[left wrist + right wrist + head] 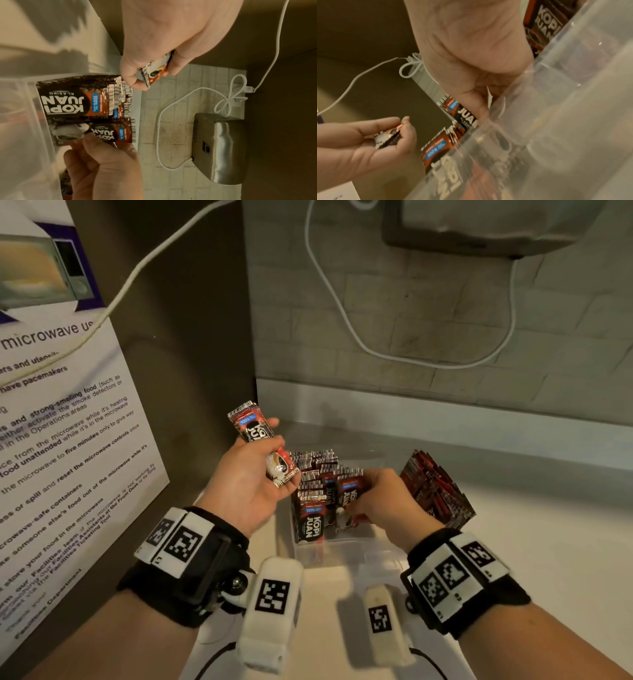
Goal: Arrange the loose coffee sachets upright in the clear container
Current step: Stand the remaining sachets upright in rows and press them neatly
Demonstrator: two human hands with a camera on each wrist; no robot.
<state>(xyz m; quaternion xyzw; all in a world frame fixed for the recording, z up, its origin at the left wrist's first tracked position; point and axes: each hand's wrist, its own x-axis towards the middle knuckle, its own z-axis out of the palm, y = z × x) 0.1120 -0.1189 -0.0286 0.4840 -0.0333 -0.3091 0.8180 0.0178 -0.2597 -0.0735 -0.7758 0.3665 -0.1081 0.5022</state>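
Here the left hand [246, 474] is raised palm-up above the near-left corner of the clear container [346, 546], its thumb and fingers curled round a red-and-black sachet [262, 441] held slantwise, barcode end pointing up and away. In the left wrist view the same sachet [155, 71] shows as a short end poking out between thumb and fingers.

The right hand [383, 501] reaches down into the container from the right side, fingers pinching the lower part of an upright sachet [349, 498] that stands among the packed sachets [315, 481]. These stand on end in rows, barcode strips uppermost, filling the left and far part of the container; the near part looks bare, though the clear plastic makes that hard to judge. The right wrist view shows the fingertips [481, 106] pressed down just inside the container's wall [556, 94], against the face of a sachet.

Just right of the container, a loose stack of sachets [436, 491] leans on the pale counter [548, 542]. A white cable [342, 313] loops across the tiled wall [445, 302] below a steel dispenser [219, 147]. A printed microwave notice [68, 440] hangs on the brown panel to the left.
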